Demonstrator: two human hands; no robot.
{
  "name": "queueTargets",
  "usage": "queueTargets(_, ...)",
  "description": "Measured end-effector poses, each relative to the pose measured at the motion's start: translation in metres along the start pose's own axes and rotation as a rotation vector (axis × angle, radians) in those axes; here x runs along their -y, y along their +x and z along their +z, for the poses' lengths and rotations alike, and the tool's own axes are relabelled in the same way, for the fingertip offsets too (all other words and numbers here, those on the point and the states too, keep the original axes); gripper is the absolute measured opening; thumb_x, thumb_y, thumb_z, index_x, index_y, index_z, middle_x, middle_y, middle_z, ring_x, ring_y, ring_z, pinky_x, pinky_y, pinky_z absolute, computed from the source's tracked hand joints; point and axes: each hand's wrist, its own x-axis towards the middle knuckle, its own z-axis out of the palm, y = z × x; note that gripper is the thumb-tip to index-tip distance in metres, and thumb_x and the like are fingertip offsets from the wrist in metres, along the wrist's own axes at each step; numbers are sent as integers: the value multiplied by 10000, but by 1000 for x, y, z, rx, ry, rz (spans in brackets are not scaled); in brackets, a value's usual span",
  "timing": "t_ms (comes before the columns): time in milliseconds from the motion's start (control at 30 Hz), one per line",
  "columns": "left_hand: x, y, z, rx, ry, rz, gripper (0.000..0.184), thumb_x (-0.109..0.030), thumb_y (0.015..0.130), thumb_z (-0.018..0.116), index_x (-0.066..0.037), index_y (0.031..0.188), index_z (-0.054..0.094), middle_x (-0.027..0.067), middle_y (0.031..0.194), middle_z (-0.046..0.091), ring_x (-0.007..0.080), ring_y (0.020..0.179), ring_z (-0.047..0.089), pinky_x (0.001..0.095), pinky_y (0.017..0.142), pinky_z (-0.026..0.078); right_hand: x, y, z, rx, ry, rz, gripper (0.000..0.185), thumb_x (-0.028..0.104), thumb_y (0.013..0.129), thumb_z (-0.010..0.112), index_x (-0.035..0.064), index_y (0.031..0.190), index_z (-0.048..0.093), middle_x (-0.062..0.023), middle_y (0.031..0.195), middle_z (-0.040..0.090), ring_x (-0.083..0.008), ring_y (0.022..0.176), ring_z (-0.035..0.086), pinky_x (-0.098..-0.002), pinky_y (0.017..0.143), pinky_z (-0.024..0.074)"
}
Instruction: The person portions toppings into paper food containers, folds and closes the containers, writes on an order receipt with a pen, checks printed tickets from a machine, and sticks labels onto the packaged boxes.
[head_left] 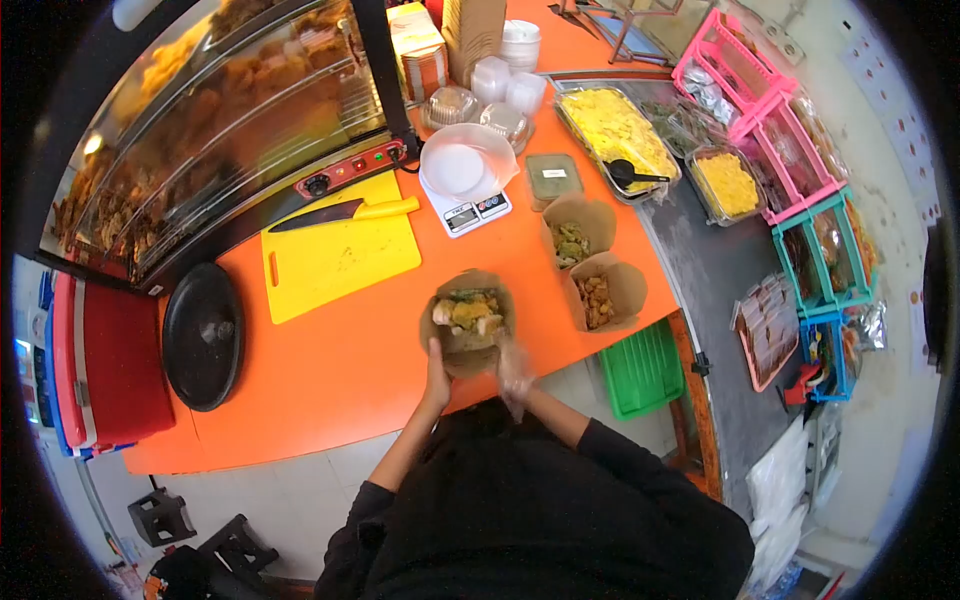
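A brown paper box with pale chunks and green-yellow food in it stands near the front edge of the orange table. My left hand holds its lower left side, fingers against the paper. At the box's right side is my right hand, in what looks like a clear plastic glove and blurred by motion; its fingers cannot be made out. Right of the box, two more open paper boxes stand together, one with greenish food, the other with brown pieces.
A knife lies on a yellow cutting board. Behind are a scale and a lidded container. A black oval plate and a glass food warmer stand left. Yellow food trays and a green basket are right.
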Motion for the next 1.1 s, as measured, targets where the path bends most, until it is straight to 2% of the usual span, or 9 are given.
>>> queueTargets(33,-13,-3,12,-11,-18,-52,678,-533,935,270,-8,1364,247,141,1372,318,248,1245,352,360,1035,292,0,4,2,-11,119,128,419,360,919,471,-7,1118,511,-117,957,542,-247,900,551,-350,849,443)
queueTargets(200,10,5,-16,114,118,76,724,-579,912,204,-25,1379,198,153,1356,340,263,1227,383,407,1034,300,-1,-13,4,-206,116,-425,471,365,909,485,-12,1188,452,-122,991,546,-239,873,541,-368,826,472)
queueTargets(300,4,9,-12,68,164,24,601,-436,974,198,37,1342,245,171,1354,331,249,1221,381,344,1027,301,-5,2,7,102,392,241,505,365,921,451,-23,1240,401,-153,1113,540,-265,989,534,-389,844,471)
queueTargets(400,6,-1,-21,24,290,112,722,-574,924,177,3,1345,276,135,1315,399,242,1215,397,384,1023,325,-82,45,10,209,-921,-519,592,418,914,448,-46,1275,376,-145,987,537,-213,802,562,-361,735,505)
queueTargets(500,16,7,-27,93,317,70,728,-571,923,164,10,1353,255,156,1323,388,255,1223,391,394,1025,328,-33,10,10,202,411,71,558,415,918,439,-25,1259,401,-132,960,541,-204,752,563,-377,716,520)
queueTargets(700,9,-5,-20,59,278,-20,756,-588,911,154,12,1366,222,185,1358,334,274,1246,367,401,1038,315,20,-31,4,134,375,64,521,411,926,410,6,1254,424,-139,1108,539,-210,873,583,-344,710,536)
queueTargets(800,-7,-14,-10,74,127,-89,763,-594,908,159,9,1374,197,185,1374,310,271,1262,344,403,1047,302,1,-14,7,266,410,91,505,382,914,416,-9,1229,464,-142,1134,556,-236,1023,542,-344,878,426)
queueTargets(1000,8,-2,-25,134,235,17,774,-603,903,182,7,1380,179,179,1384,297,262,1267,333,394,1057,280,4,-22,11,127,339,157,423,361,910,433,-10,1100,506,-125,1034,562,-233,954,563,-378,739,487)
queueTargets(1100,4,-17,-22,50,151,0,773,-599,905,172,13,1377,187,172,1381,306,263,1258,345,386,1047,294,-28,-10,9,-13,-77,-306,417,333,903,445,-35,1093,492,-141,1029,557,-244,937,574,-387,733,509)
